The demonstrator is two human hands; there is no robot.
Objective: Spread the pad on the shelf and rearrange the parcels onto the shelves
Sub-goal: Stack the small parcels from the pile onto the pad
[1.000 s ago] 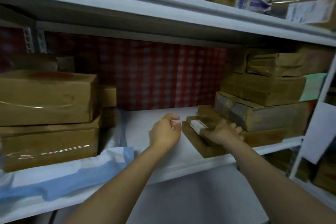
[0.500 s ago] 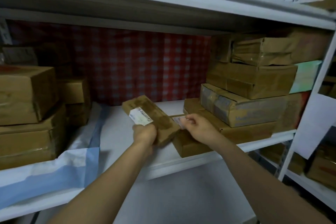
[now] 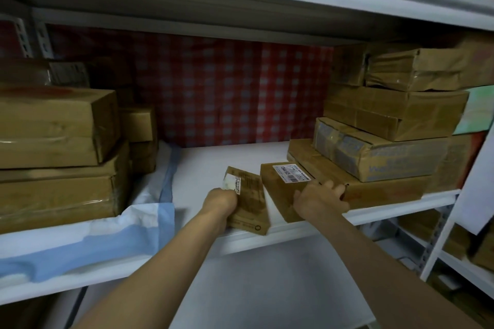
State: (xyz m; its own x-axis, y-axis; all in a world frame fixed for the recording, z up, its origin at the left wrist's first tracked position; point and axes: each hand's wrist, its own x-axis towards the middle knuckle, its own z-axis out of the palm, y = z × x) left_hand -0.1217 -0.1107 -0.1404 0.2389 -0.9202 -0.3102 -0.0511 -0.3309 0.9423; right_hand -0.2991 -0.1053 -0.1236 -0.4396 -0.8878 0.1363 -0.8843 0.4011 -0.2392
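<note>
Here left hand [image 3: 220, 201] grips small parcel [image 3: 250, 201]; right hand [image 3: 319, 199] grips labelled parcel [image 3: 283, 189].

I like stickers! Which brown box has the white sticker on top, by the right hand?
The small brown parcel under the right hand. Its white barcode label faces up; the stacked boxes behind show none.

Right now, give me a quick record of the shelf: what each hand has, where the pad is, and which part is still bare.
left hand: grip closed on a small flat parcel, tilted at the shelf's front edge
right hand: resting on a labelled parcel lying on the shelf
pad: blue and white, under the left stack, rumpled at its edge
bare shelf: middle section, no pad
right stack: piled boxes
</note>
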